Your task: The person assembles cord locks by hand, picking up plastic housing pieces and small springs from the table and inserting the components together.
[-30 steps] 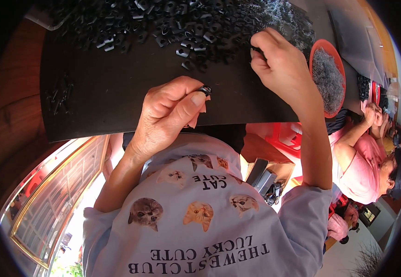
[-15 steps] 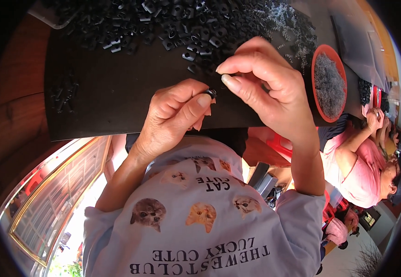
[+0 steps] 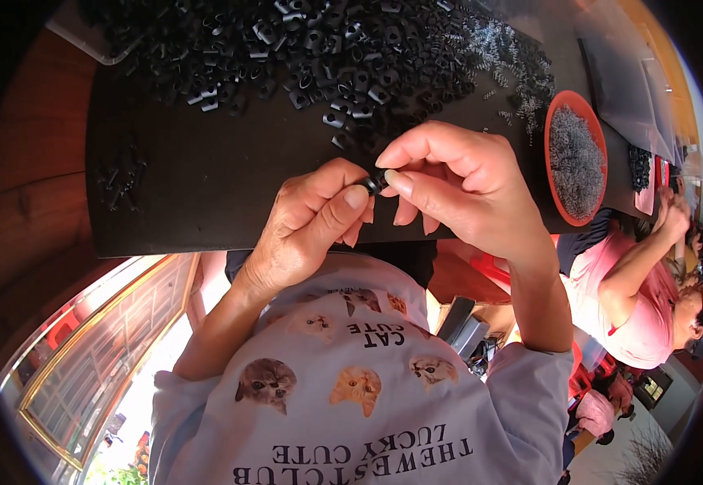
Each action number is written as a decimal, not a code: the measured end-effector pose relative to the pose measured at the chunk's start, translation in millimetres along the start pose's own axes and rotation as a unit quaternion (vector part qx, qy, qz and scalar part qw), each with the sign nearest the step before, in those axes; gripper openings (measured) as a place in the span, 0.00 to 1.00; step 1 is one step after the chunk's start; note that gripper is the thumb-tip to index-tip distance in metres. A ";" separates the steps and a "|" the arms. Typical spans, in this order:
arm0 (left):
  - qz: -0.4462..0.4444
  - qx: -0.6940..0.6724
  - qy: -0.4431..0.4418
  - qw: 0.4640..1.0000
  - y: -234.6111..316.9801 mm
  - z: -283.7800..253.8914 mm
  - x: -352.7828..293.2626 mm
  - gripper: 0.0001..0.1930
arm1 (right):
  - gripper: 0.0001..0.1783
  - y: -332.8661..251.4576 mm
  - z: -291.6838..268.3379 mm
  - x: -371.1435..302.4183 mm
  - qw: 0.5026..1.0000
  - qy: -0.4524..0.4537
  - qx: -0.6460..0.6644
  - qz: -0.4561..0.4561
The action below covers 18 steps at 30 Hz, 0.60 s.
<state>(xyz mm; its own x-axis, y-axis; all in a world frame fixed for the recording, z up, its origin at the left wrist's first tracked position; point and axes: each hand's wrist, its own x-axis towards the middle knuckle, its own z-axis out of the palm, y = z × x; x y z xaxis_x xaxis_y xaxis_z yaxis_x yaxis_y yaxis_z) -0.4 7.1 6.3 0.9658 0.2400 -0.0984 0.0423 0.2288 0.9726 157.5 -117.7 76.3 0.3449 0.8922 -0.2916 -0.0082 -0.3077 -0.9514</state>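
My left hand (image 3: 307, 214) pinches a small black plastic part (image 3: 372, 186) between thumb and forefinger, in front of my chest near the table edge. Against the part's right end are the fingertips of my right hand (image 3: 464, 182), thumb and forefinger closed on a small dark piece. Those fingertips hide most of that piece, so its shape is unclear. Just beyond my hands, a large heap of black plastic parts (image 3: 287, 48) with holes in them covers the far side of the dark table (image 3: 198, 178).
An orange bowl (image 3: 551, 162) full of small metal springs stands at the right, with loose springs (image 3: 521, 69) scattered behind it. Slim black pieces (image 3: 121, 178) lie at the table's left. A clear plastic bin (image 3: 638, 81) is at the far right. A person in pink (image 3: 630, 295) works beyond.
My right hand has come down and toward me, bringing its pinched fingertips from above the black part to its right end. My left hand keeps its hold. The view has shifted slightly.
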 end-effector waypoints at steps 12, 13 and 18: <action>0.015 0.024 0.005 1.000 -1.5 3.3 1.0 0.16 | 0.04 -2.1 -1.7 4.1 0.999 -0.038 -0.015 0.010; 0.009 0.024 0.005 1.000 -1.5 3.0 0.5 0.16 | 0.04 -2.7 -2.1 4.4 0.999 -0.044 -0.014 0.015; 0.004 0.034 0.003 0.999 -0.9 3.6 0.9 0.16 | 0.04 0.7 -3.5 5.1 0.998 -0.055 -0.011 0.020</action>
<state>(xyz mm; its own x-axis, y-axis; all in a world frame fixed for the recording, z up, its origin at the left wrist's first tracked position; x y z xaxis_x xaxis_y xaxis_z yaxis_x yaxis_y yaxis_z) 1.4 3.7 6.0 0.9648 0.2468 -0.0908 0.0514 0.1617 0.9855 162.6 -114.6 74.5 0.2393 0.9099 -0.3389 0.0010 -0.3493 -0.9370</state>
